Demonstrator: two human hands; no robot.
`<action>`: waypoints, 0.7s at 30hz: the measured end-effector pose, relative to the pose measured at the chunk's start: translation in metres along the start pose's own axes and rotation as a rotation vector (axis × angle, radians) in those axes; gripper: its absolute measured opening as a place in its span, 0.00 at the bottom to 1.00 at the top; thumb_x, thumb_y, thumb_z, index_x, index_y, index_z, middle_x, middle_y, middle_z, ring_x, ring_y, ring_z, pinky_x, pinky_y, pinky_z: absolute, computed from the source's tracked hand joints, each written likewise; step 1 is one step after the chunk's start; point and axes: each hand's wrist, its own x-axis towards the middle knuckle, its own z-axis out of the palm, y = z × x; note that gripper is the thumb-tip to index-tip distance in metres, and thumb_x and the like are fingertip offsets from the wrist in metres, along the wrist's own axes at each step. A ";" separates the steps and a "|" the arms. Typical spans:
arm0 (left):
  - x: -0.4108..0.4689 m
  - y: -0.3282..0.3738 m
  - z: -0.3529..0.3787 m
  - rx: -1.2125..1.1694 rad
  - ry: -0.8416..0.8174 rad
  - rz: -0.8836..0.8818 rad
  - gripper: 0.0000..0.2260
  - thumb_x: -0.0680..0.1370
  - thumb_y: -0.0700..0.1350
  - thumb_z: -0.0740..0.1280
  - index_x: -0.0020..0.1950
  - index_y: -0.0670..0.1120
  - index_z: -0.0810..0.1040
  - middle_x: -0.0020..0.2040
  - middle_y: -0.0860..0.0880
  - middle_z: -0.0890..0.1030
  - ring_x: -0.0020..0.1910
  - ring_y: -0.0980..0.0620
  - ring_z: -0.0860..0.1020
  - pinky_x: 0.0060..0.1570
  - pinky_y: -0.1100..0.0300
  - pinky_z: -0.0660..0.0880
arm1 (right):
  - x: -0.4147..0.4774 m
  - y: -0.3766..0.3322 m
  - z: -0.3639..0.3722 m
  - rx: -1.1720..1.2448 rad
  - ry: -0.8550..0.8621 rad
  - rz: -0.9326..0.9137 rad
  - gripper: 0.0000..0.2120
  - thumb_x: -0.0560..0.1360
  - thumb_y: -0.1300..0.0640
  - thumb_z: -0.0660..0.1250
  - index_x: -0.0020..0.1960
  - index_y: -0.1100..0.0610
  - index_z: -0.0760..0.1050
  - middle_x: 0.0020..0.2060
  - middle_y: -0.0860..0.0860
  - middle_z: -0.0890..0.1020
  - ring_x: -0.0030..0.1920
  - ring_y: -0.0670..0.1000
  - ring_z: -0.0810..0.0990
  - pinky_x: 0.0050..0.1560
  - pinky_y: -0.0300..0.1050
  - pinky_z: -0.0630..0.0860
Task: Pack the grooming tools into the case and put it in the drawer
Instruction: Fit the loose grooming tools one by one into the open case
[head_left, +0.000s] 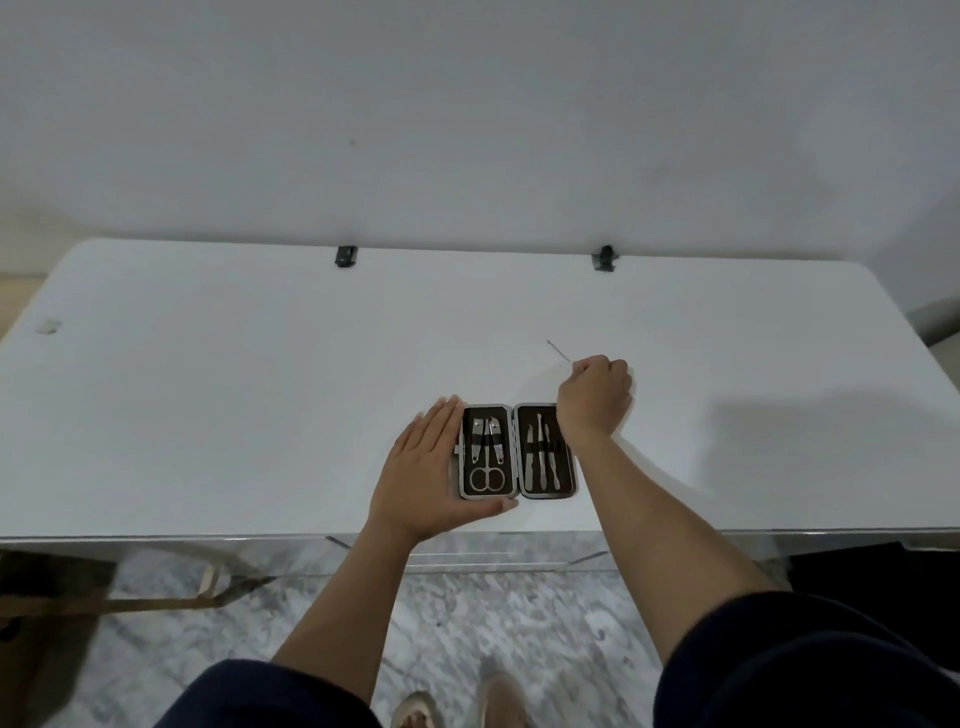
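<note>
A small grooming case (517, 451) lies open flat on the white table (260, 389), near its front edge. Its left half holds two nail clippers and scissors (487, 478); its right half holds several slim metal tools (543, 457) under an elastic band. My left hand (434, 470) rests flat, fingers together, against the case's left side, thumb along its front edge. My right hand (597, 395) is just behind the case's right half, fingers closed on a thin metal tool (558, 351) whose tip sticks out toward the back left.
Two dark clamps (345, 256) (605, 258) sit on the table's far edge against the wall. A small grey scrap (49, 326) lies at the far left. Below the table's front edge are marble floor, wooden furniture (62, 597) at left, and my feet.
</note>
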 end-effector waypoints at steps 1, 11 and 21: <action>0.000 0.000 -0.001 -0.004 0.000 0.001 0.53 0.62 0.77 0.61 0.76 0.48 0.49 0.76 0.54 0.50 0.74 0.62 0.44 0.72 0.63 0.39 | -0.004 0.002 -0.002 0.034 0.011 -0.013 0.09 0.77 0.63 0.57 0.53 0.62 0.74 0.56 0.58 0.74 0.57 0.58 0.72 0.56 0.51 0.69; -0.003 0.003 -0.003 0.001 -0.014 -0.004 0.54 0.61 0.77 0.60 0.76 0.47 0.48 0.77 0.52 0.51 0.75 0.58 0.46 0.73 0.59 0.41 | -0.063 0.038 -0.028 0.428 0.041 -0.079 0.05 0.77 0.65 0.60 0.47 0.61 0.75 0.44 0.53 0.75 0.45 0.50 0.73 0.46 0.38 0.68; -0.007 0.004 -0.005 0.047 -0.054 0.019 0.54 0.63 0.77 0.57 0.76 0.45 0.45 0.77 0.49 0.49 0.75 0.55 0.44 0.73 0.57 0.40 | -0.116 0.081 -0.057 0.241 -0.037 -0.356 0.08 0.75 0.65 0.65 0.51 0.63 0.80 0.39 0.50 0.71 0.41 0.52 0.74 0.45 0.40 0.72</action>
